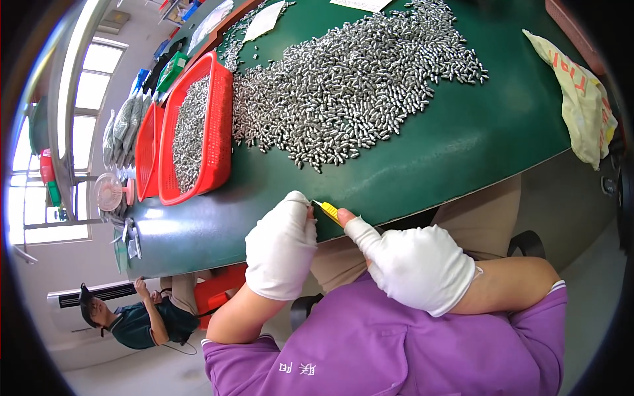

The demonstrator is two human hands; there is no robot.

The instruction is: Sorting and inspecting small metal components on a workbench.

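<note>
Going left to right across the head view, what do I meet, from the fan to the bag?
Pink fan → larger red basket → left hand → yellow-handled blade → right hand → pale yellow bag.

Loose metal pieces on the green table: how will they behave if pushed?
The metal pieces look rounded, so some may roll. They lie loose, so they'd probably spread rather than move together. The glossy green tabletop could let them slide.

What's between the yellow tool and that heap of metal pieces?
In the head view, only a bare strip of green table lies between the tool and the heap.
</note>
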